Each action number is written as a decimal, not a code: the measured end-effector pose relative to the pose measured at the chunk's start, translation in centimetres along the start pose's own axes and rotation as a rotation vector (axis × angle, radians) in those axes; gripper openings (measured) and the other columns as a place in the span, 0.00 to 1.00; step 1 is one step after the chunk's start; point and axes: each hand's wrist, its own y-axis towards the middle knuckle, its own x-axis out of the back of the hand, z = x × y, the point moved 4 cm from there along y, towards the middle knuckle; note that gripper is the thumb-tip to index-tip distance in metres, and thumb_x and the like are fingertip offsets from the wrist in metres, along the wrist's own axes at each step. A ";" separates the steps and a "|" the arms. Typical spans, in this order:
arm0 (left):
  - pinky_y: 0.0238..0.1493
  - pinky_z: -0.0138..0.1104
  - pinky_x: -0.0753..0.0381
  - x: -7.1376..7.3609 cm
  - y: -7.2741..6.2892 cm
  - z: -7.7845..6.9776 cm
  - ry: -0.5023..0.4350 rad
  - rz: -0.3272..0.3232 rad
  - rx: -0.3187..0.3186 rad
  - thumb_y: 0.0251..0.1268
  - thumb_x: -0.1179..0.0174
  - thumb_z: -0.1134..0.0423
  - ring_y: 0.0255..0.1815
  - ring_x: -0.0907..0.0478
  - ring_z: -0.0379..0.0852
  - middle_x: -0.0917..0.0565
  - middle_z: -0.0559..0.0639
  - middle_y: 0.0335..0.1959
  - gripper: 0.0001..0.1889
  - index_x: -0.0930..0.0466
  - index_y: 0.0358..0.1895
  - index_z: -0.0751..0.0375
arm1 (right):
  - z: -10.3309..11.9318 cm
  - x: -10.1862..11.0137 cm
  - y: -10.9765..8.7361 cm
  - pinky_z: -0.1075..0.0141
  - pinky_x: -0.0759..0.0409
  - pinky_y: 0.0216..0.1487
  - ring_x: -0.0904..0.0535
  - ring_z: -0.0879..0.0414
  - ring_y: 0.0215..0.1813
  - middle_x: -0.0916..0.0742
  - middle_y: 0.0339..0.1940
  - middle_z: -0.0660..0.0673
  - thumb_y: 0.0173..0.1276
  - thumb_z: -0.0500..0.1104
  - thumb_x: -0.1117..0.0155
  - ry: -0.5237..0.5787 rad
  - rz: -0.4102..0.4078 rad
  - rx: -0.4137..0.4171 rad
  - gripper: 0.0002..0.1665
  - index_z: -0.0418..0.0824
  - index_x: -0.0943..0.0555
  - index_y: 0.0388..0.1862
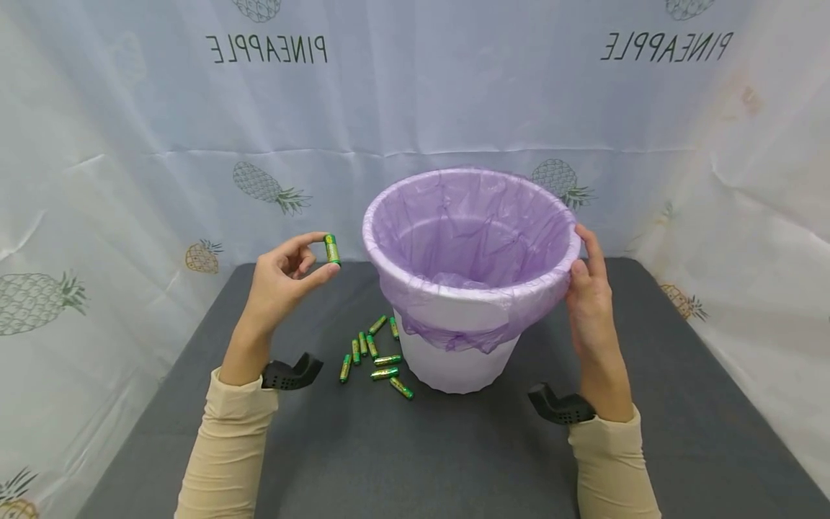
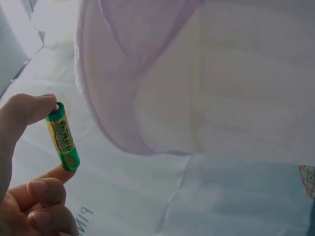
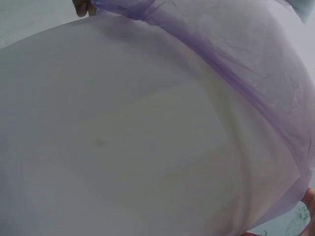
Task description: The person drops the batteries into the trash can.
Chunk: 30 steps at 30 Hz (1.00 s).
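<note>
As a person's left hand (image 1: 279, 277) pinches a green battery (image 1: 332, 250) end to end between thumb and forefinger, beside a purple-lined bin (image 1: 460, 366) gripped at the rim (image 1: 476, 293) by the right hand (image 1: 593, 317), loose batteries (image 1: 372, 346) only in the head view, gold label (image 2: 62, 136) lettering blurred, "PINEAPPLE" mirrored on the curtain (image 1: 415, 94)

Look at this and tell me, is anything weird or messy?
Yes, the PINEAPPLE writing on the curtain is back to front, like in a mirror. Also, loose green batteries lie pointing every which way on the dark table beside the white bin, which looks a bit messy.
</note>
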 end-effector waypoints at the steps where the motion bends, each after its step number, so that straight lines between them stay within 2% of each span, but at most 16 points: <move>1: 0.22 0.30 0.43 0.0 0.1 -0.3 -0.006 -0.002 -0.007 0.55 0.34 0.72 0.21 0.45 0.35 0.38 0.41 0.23 0.20 0.21 0.53 0.65 | -0.1 0.0 0.0 0.74 0.27 0.48 0.27 0.65 0.40 0.21 0.33 0.55 0.69 0.53 0.39 -0.012 -0.020 -0.002 0.33 0.49 0.35 0.70; 7: 0.22 0.28 0.45 -0.6 1.0 -1.9 -0.038 -0.009 -0.040 0.54 0.33 0.73 0.21 0.45 0.34 0.38 0.40 0.23 0.20 0.21 0.53 0.65 | -0.2 0.1 0.1 0.74 0.27 0.47 0.27 0.64 0.39 0.22 0.33 0.54 0.65 0.56 0.36 -0.012 -0.046 0.009 0.38 0.47 0.36 0.70; 14: 0.23 0.27 0.44 -1.8 1.9 -2.7 -0.078 0.007 -0.056 0.54 0.34 0.73 0.22 0.44 0.34 0.39 0.41 0.22 0.19 0.20 0.52 0.67 | -0.1 0.1 0.1 0.74 0.27 0.45 0.28 0.65 0.37 0.23 0.30 0.55 0.67 0.56 0.38 -0.030 -0.021 0.006 0.35 0.49 0.35 0.69; 19: 0.23 0.27 0.45 -2.8 2.5 -2.9 -0.123 0.036 -0.065 0.54 0.35 0.73 0.21 0.45 0.33 0.39 0.41 0.21 0.19 0.20 0.52 0.68 | -0.2 0.2 0.0 0.74 0.27 0.47 0.27 0.65 0.40 0.22 0.34 0.55 0.70 0.53 0.41 -0.007 0.028 0.011 0.32 0.49 0.37 0.70; 30: 0.23 0.25 0.45 -4.2 3.1 -2.6 -0.160 0.087 -0.056 0.56 0.34 0.71 0.20 0.46 0.32 0.39 0.39 0.21 0.18 0.20 0.52 0.68 | -0.1 0.1 0.0 0.74 0.27 0.50 0.26 0.64 0.42 0.21 0.42 0.53 0.68 0.56 0.39 -0.046 -0.027 0.004 0.35 0.49 0.36 0.70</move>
